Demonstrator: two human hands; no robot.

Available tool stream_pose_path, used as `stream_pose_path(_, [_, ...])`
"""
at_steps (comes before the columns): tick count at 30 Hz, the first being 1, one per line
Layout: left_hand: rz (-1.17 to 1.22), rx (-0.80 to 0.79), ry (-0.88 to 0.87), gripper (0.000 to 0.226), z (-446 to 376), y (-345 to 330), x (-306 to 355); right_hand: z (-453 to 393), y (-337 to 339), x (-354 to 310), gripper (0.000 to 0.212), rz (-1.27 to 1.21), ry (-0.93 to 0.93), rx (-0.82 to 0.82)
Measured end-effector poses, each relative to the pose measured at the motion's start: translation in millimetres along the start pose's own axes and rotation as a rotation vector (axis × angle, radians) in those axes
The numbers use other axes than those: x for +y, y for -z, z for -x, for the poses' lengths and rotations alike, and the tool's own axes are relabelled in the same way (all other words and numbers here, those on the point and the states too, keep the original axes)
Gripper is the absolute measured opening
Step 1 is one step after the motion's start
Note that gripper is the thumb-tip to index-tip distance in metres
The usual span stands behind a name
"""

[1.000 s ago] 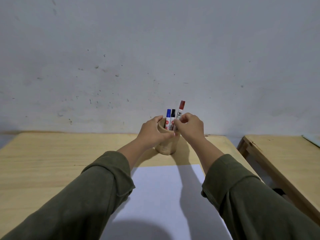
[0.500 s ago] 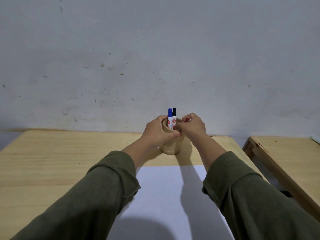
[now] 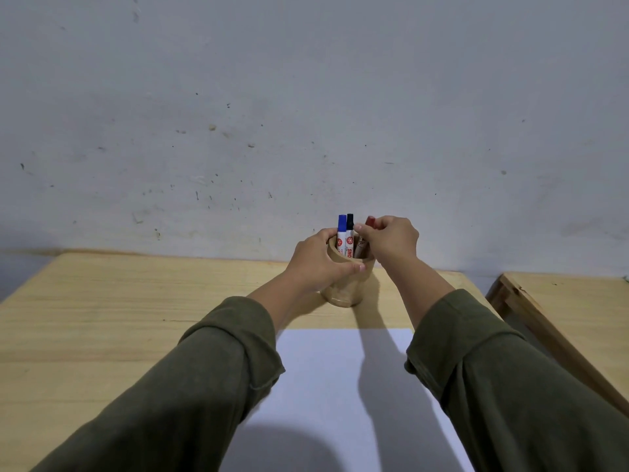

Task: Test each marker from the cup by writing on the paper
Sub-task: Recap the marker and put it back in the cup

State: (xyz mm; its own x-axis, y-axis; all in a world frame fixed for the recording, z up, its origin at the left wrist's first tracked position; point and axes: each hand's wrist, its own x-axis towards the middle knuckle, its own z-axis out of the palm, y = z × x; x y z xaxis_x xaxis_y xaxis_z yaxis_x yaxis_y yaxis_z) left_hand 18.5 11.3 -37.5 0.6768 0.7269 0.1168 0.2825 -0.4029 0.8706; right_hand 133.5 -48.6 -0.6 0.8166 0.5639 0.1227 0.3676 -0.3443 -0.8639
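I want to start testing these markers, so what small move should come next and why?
Probably pinch the black marker and lift it straight up: the right hand has fingertips at its cap, the left hand steadies the cup, and the paper is blank.

On the wooden table point(image 3: 136, 318), the left hand point(image 3: 318, 265) wraps around the cup point(image 3: 347, 287). In the cup stand a blue marker point(image 3: 341, 233), a black marker point(image 3: 349, 235) and a red marker point(image 3: 369, 222). The right hand point(image 3: 391, 240) pinches the black marker's cap. White paper point(image 3: 340, 386) lies nearer.
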Motion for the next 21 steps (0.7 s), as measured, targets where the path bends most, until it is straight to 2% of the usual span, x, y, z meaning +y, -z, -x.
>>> stream_pose_path(11, [0.019,0.004,-0.004,0.079,-1.7,-1.1,-3.1,-2.8,-6.5,1.2,0.033,0.143,0.078,-0.023])
stream_pose_path(15, [0.021,0.006,0.011,0.081,-1.9,-1.9,-4.7,-2.0,-7.3,1.7,0.048,0.248,0.257,0.042])
stream_pose_path(21, [0.039,0.010,0.016,0.079,0.2,-1.0,-2.2,-0.8,-9.2,-0.2,0.038,0.506,0.349,-0.088])
